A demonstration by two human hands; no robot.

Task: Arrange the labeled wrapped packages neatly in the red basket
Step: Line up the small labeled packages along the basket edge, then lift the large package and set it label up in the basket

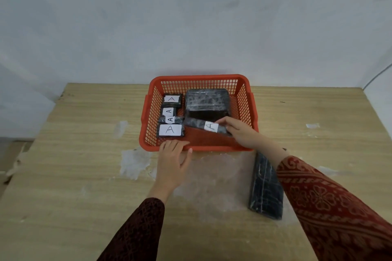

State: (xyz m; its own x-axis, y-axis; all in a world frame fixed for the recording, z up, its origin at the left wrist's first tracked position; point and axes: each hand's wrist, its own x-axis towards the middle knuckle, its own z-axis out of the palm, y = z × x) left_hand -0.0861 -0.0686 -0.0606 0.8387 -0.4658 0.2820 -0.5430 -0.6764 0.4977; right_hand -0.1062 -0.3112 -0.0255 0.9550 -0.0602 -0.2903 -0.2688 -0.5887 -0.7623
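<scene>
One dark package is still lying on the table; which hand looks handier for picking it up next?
Probably the right hand: that package lies beside its forearm, though it is busy with a labelled one. The left hand steadies the basket.

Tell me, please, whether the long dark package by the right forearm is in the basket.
Out: the long dark package lies on the table, outside the red basket.

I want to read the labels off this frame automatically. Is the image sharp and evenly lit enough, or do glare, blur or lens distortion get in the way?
Head view: soft, even light with faint shadows; wide-angle bending curves the table edges; sheen on the large wrapped package; the label by the right hand is slightly blurred, while the near-left label in the red basket reads clearly.
</scene>
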